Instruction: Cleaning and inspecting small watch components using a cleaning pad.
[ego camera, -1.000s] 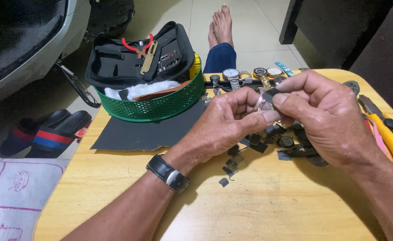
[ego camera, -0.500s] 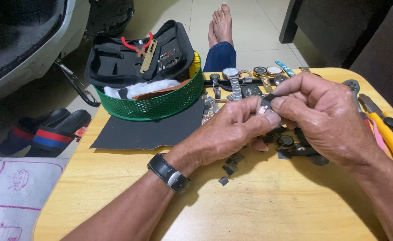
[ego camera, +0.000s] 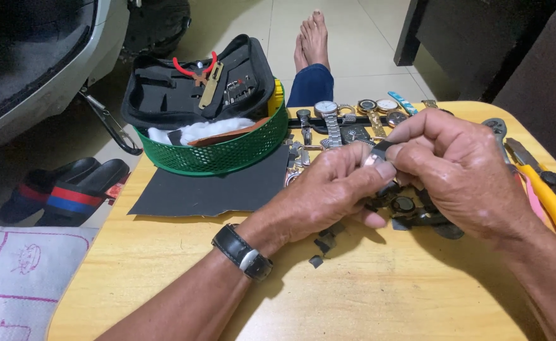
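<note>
1. Pale yellow wood, smooth and round-edged, forms the tabletop under both hands.
2. Left hand and right hand meet fingertip to fingertip; the fingers of both are pressed together, pinching a small dark watch part held above the tabletop.
3. Just below the fingers lie dark watch pieces, partly hidden by the right hand, and small flat black links scattered beside the left palm.
4. Beyond the fingertips a row of watches with metal bands and round faces rests on the tabletop.
5. Left of the fingers, a dark matte sheet lies flat, with a green perforated basket standing on it; a black moulded tool case with red-handled pliers sits tilted in the basket.
6. Right of the right hand lies a yellow knife, with a steel wrench near it.
7. A black strapped wristwatch circles the left wrist.
8. On the floor stand striped sandals.
</note>
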